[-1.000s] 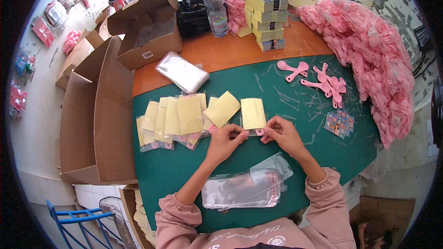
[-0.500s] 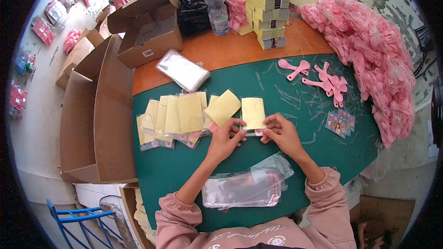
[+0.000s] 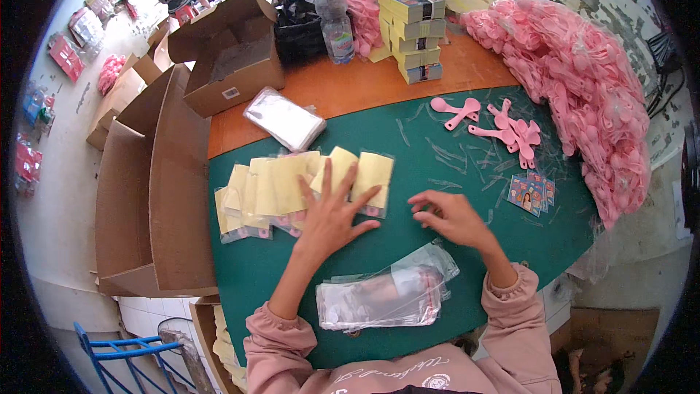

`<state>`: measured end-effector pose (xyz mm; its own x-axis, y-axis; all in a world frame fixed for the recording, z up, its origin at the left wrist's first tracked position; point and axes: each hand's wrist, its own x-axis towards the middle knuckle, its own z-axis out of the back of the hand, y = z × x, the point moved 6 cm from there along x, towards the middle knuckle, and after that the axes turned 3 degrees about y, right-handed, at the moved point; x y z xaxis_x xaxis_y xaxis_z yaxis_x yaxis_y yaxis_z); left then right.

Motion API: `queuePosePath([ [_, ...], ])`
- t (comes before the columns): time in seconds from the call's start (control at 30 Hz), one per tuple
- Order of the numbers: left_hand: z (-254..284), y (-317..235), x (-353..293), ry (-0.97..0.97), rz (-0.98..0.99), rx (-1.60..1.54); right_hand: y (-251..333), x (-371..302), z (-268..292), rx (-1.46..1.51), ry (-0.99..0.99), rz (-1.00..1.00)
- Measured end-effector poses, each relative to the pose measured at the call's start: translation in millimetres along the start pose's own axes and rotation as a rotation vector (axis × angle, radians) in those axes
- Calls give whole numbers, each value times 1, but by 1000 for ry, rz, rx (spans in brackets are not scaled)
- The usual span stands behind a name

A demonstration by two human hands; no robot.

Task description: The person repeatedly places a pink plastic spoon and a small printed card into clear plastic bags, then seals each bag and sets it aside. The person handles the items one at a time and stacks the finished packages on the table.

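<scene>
Bagged yellow cards overlap in a row, approx. 9–10 o'clock on green mat. L hand spreads wide over them; R hand, 3 o'clock, loosely curled, narrow gap betw. thumb & fingers. Clear bags at 6, pink spoons at 2.

One bottle, twelve o'clock; two stacks of clear bags, six and ten o'clock; one pink spoon heap, two o'clock; yellow cards, nine o'clock, overlapping, count indeterminable.
</scene>
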<state>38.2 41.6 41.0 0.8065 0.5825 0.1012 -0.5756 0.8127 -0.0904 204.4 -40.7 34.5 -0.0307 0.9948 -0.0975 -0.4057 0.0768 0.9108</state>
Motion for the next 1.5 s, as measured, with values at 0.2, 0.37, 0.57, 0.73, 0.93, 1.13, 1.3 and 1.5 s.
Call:
queuePosePath([
  [0.2,8,27,-18,-17,43,45,-12,-67,115,-477,-383,-119],
  [0.37,25,5,-19,-141,43,-109,-38,-110,151,-899,-625,-48],
  [0.57,3,-72,-31,55,-80,-559,-70,-67,189,-718,-760,-70],
  [0.73,-8,-64,-24,123,-51,-903,-66,-18,221,-1044,-821,-39],
  [0.93,-3,-57,-19,229,-10,-1127,-102,-21,251,-995,-522,-178],
  [1.13,9,-54,-13,249,-103,-1110,-30,-35,211,-1008,-748,79],
  [1.3,-1,-46,-13,181,-83,-1494,19,-40,189,-647,-919,104],
  [1.5,-19,-42,-10,423,310,-1841,10,-26,144,57,-688,174],
])
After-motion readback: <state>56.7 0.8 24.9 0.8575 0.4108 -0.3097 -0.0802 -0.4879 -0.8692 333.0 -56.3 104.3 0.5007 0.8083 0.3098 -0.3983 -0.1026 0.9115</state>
